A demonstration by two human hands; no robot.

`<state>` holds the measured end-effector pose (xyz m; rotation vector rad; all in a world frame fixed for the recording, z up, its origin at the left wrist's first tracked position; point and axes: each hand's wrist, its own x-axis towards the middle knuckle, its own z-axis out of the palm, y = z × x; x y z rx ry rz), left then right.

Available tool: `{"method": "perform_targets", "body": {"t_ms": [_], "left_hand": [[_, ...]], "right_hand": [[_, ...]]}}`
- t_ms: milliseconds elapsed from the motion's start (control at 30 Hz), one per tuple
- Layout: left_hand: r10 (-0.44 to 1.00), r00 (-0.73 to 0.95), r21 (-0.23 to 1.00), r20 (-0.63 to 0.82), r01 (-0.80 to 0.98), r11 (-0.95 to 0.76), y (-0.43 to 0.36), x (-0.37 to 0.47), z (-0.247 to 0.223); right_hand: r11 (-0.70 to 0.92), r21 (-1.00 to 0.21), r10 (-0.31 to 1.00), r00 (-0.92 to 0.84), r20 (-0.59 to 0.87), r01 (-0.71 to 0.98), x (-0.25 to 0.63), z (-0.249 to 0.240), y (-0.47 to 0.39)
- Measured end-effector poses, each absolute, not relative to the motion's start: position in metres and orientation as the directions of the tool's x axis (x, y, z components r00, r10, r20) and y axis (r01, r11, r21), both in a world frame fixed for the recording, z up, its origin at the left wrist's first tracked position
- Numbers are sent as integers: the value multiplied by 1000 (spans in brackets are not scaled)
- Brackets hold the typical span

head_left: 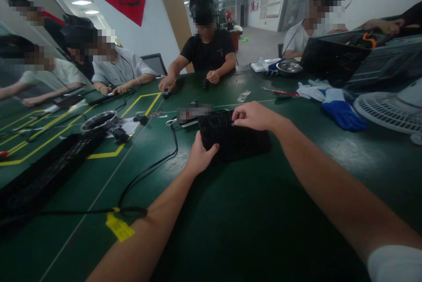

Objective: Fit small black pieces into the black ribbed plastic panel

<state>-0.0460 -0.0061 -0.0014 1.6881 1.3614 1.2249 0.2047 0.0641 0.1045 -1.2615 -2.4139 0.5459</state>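
Note:
A flat black panel lies at the middle of the green table. My left hand grips its left edge, with the thumb on top and the other fingers at the side. Over the panel's upper part is my right hand, its thumb and index finger pinched together near a small shiny spot. Whatever those fingertips hold is too small to make out. Just behind the panel sits a dark device with a white loop at its left end.
A black cable with a yellow tag runs beside my left forearm. Metal ring and long black tray are left. Gloves, a red screwdriver, and a fan lie right. Several people sit around the table.

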Motion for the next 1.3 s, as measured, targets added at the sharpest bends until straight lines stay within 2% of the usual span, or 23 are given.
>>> {"method": "perform_targets", "body": {"t_ms": [400, 667, 1300], "left_hand": [[963, 13, 886, 271, 389, -254, -3, -48, -5], [962, -7, 877, 274, 412, -247, -3, -45, 0], [967, -15, 875, 254, 429, -223, -3, -43, 0]], "right_hand": [[552, -468, 820, -551, 156, 690, 205, 101, 66], [543, -382, 838, -514, 184, 748, 199, 101, 61], [514, -343, 857, -455, 241, 786, 195, 95, 62]]}}
